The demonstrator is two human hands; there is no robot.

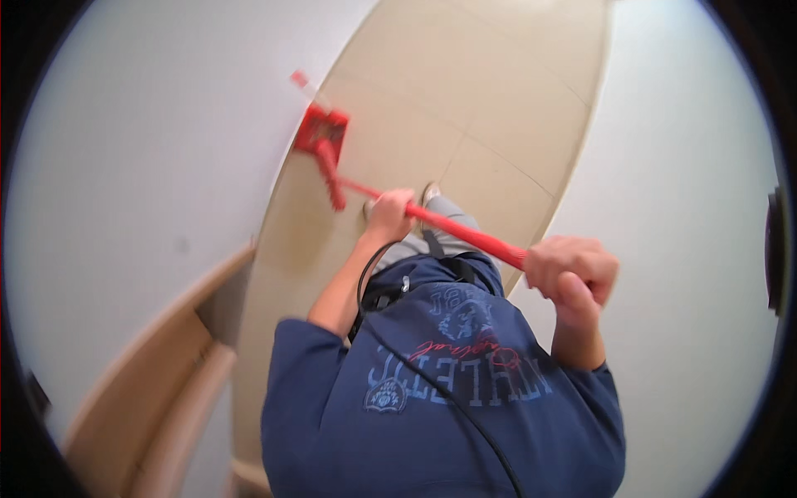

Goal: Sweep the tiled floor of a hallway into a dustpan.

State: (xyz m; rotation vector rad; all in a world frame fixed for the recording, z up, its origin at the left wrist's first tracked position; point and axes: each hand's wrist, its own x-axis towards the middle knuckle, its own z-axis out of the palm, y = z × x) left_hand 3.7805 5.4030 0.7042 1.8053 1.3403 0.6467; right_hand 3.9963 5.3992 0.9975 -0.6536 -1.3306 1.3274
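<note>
A long red broom handle (pixel 467 235) slants across my front, and both hands grip it. My right hand (pixel 573 271) is closed around its upper end, out by the right wall. Lower down the shaft, my left hand (pixel 391 216) wraps around it above my feet. The red broom head (pixel 330 177) is blurred and lies at the near side of a red dustpan (pixel 305 132). The pan rests on the floor against the left wall, with some dark bits visible in it. Its white handle with a red end (pixel 299 78) sticks up in front of the wall.
Pale floor tiles (pixel 498 118) run between a left wall (pixel 155 143) and a right wall (pixel 679 249). Wooden furniture (pixel 168 361) stands along the left wall beside me. A black cable (pixel 445 392) hangs across my shirt.
</note>
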